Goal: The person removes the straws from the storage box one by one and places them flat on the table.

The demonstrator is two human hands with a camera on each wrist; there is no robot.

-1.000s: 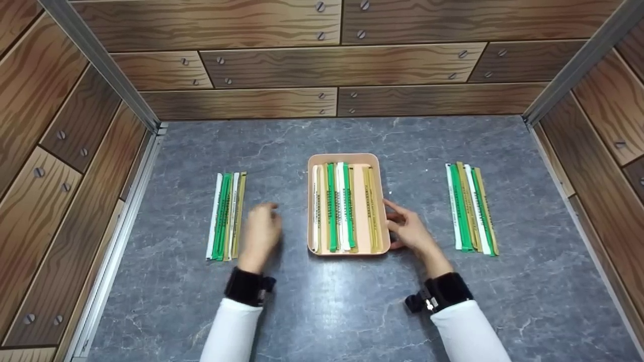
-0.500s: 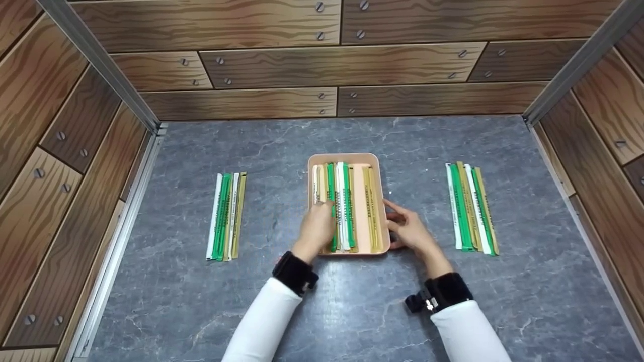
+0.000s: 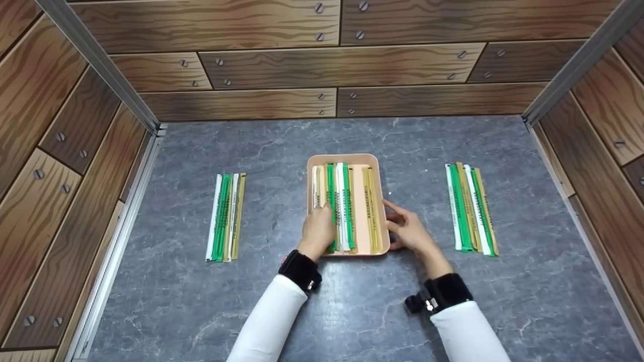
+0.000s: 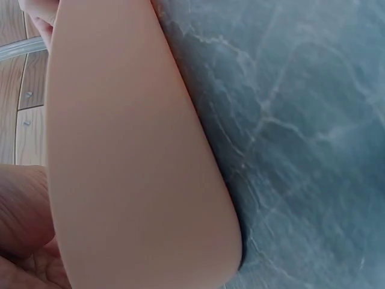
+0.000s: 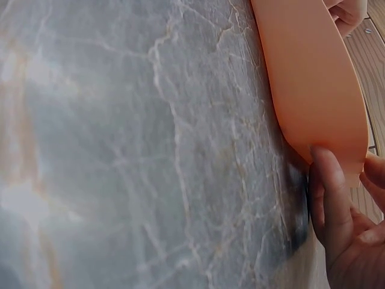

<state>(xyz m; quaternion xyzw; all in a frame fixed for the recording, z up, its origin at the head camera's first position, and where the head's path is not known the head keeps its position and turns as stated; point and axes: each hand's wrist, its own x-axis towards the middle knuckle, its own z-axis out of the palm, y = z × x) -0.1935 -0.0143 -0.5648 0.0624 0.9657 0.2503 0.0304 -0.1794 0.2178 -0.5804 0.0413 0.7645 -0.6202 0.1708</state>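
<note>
Peach tray (image 3: 343, 159) stood at the middle of the worktop (image 3: 271, 146), its long sides running near to far. Slim packets (image 3: 343, 201) lay lengthwise inside it — white, gold and green — gathered toward the left, with some gold ones apart along the right wall and a strip of bare base between. You had your left grip (image 3: 318, 229), a bare hand, over the near left part of the tray, on the packets there; its fingertips were hidden beneath, so whether it pinched a packet I cannot tell. Your right grip (image 3: 410, 231) touched the outside of the tray's right wall, fingers spread; the right wrist view placed one fingertip against the outer wall. Well apart from the tray lay a left row (image 3: 225, 216) and a right row (image 3: 470, 208) of similar white, green and gold packets. You wore black wristbands (image 3: 448, 291) and white sleeves (image 3: 271, 317). Wood-patterned panels (image 3: 271, 65) bounded the far, left and right sides.
</note>
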